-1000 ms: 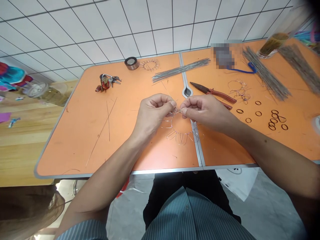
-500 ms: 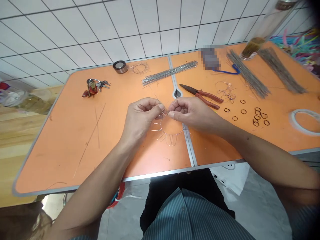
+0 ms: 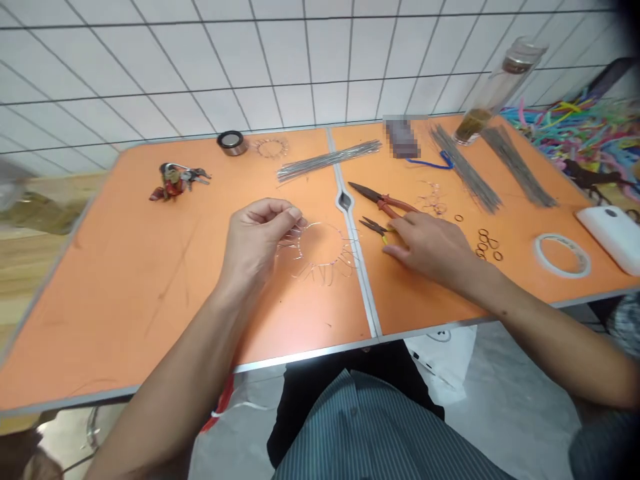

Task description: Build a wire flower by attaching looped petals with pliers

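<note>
My left hand pinches the left rim of a thin wire ring with looped petals that lies on the orange table. My right hand rests on the table to the right of the ring, its fingers on a small pair of pliers with yellow handles. Whether the fingers grip the small pliers I cannot tell. Red-handled long-nose pliers lie just behind that hand.
A bundle of straight wires lies at the back, with a tape roll, another wire ring and keys. To the right are more wire bundles, small rings, white tape, a bottle and coloured strips.
My right hand let go of the wire ring and moved right onto the small pliers. My left hand kept hold of the ring. The view swung to the right.
</note>
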Motion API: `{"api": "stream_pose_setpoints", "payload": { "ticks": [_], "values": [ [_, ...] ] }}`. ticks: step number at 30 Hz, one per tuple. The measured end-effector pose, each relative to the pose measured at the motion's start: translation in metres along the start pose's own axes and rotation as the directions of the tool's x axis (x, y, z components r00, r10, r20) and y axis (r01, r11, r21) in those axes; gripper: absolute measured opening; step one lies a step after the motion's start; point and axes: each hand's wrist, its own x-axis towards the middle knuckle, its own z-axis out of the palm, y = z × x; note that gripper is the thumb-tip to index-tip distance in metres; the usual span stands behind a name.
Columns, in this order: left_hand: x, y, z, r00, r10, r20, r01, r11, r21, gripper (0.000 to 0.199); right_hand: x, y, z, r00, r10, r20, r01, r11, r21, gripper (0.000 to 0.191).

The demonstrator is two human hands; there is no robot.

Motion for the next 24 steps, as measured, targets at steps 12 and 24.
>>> {"api": "stream_pose_setpoints", "payload": {
  "ticks": [12, 24],
  "values": [
    [0.007, 0.006, -0.008, 0.997, -0.061, 0.049, 0.067, 0.989, -0.133, 0.023, 0.016, 0.013, 0.020, 0.986, 0.103, 0.133, -0.108, 0.993, 0.035, 0.020],
    [0.009, 0.007, -0.010, 0.999, -0.032, 0.038, 0.039, 0.977, -0.210, 0.022, 0.011, 0.000, 0.018, 0.981, 0.159, 0.112, -0.180, 0.958, 0.222, 0.004]
  ]
}}
